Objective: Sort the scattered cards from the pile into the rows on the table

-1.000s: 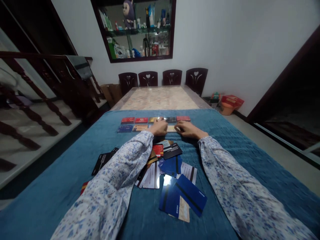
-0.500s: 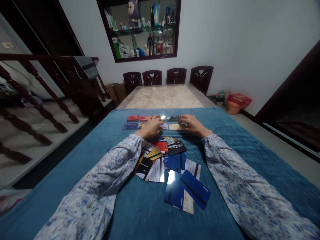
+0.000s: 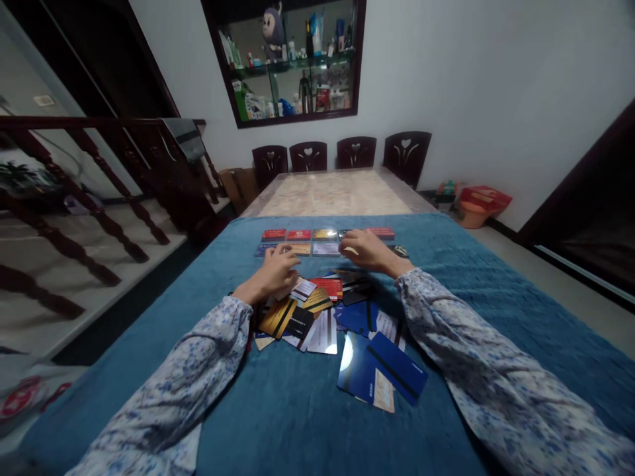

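Observation:
Two rows of plastic cards lie on a blue cloth [image 3: 307,410]. The far row includes a red card [image 3: 273,235], a gold card [image 3: 325,235] and another red card [image 3: 381,233]. My right hand [image 3: 368,251] is over the right part of the rows, fingers curved down and apart, partly covering a cream card and a dark card. My left hand [image 3: 275,270] is at the left end of the near row, beside an orange card [image 3: 300,249]; its fingers are bent and apart, holding nothing visible. Nearer lies a loose heap with a gold card [image 3: 278,318] and a blue card [image 3: 399,367].
Beyond the cloth the stone tabletop [image 3: 330,192] continues towards several dark chairs [image 3: 307,156]. A wooden railing [image 3: 99,123] runs along the left. On the floor to the right stands an orange bin [image 3: 473,215] with a red bag.
My left hand has drawn back left from the rows towards the heap. My right hand has shifted slightly left, uncovering a red card at the far right. The camera view has turned slightly left.

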Available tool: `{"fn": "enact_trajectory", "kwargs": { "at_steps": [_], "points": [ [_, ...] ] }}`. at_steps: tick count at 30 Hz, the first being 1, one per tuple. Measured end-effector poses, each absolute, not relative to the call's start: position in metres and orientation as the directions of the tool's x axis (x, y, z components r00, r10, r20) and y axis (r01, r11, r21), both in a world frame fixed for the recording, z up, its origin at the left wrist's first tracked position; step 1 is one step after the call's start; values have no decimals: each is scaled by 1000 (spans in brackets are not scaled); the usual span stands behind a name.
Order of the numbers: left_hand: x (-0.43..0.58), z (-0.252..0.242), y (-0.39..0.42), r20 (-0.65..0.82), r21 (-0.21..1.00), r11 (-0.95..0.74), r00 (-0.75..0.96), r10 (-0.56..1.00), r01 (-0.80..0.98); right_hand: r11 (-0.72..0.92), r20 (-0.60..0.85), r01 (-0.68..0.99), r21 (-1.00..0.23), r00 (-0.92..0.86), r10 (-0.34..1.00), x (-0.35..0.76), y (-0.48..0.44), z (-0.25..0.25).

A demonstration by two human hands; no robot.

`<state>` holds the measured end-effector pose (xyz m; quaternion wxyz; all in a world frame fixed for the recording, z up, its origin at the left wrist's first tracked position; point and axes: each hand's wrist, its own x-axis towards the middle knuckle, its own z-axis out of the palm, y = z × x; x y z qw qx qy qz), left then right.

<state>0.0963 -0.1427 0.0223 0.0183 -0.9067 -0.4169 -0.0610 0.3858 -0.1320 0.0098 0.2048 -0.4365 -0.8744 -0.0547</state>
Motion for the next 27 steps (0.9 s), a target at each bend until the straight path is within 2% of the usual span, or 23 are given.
{"fn": "enact_trajectory", "kwargs": {
  "at_steps": [5, 12, 19, 27],
  "points": [
    [77, 13, -160, 152, 18, -597, 588, 794, 802, 655, 340, 753, -67, -600, 725, 346, -141, 13],
    [61, 13, -177, 117, 0, -524, 520, 846, 852, 676, 219, 732, -83, -648, 729, 294, -156, 13],
    [57, 9, -180, 70, -17, -528, 528, 846, 849, 706, 154, 706, -61, -692, 705, 271, -165, 7],
    [61, 3, -182, 84, 81, -548, 542, 836, 833, 714, 88, 698, -50, -709, 700, 272, -170, 8]
  ]
}}
